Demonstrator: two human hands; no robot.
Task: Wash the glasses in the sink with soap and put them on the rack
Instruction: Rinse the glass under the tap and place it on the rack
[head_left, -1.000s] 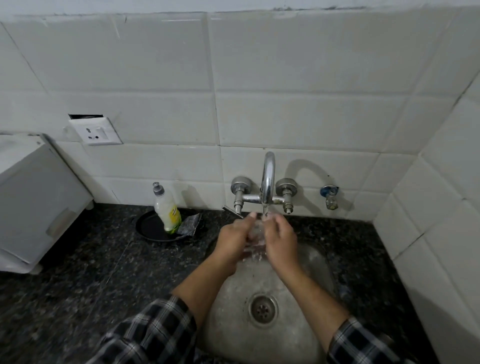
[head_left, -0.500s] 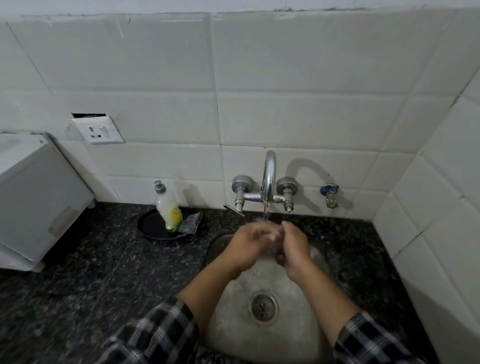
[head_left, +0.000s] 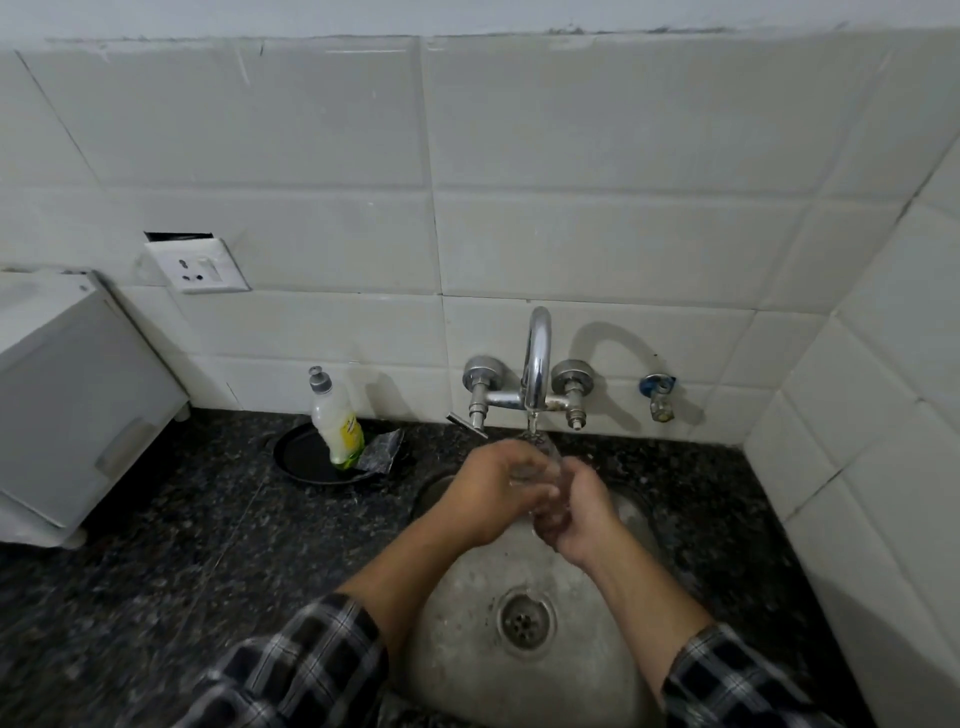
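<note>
From my head camera, looking down, both my hands meet over the far part of the round steel sink (head_left: 457, 670), right under the spout of the tap (head_left: 536, 364). My left hand (head_left: 498, 493) and my right hand (head_left: 582, 514) are closed together around one clear glass (head_left: 540, 467), which is tilted, its upper end showing between my fingers just below the spout. A thin stream of water (head_left: 531, 427) runs from the tap onto the glass. The glass is blurred and mostly covered by my fingers, so I cannot tell which way its mouth faces. The drain (head_left: 524, 621) sits in the near middle of the sink, between my forearms, and my checked sleeves (head_left: 306, 670) are pushed up short of the wrists. On the dark speckled table (head_left: 171, 561), left of the sink and against the far wall, a soap bottle (head_left: 337, 423) with a grey cap stands tilted on a black round plate (head_left: 306, 457), and a crumpled grey scrub pad (head_left: 384, 449) lies on the same plate just right of the bottle. At the far left edge stands a white box-shaped appliance (head_left: 78, 400), with a wall socket (head_left: 200, 267) on the white tiles above it. A small separate valve (head_left: 658, 397) sticks out of the wall right of the tap.
</note>
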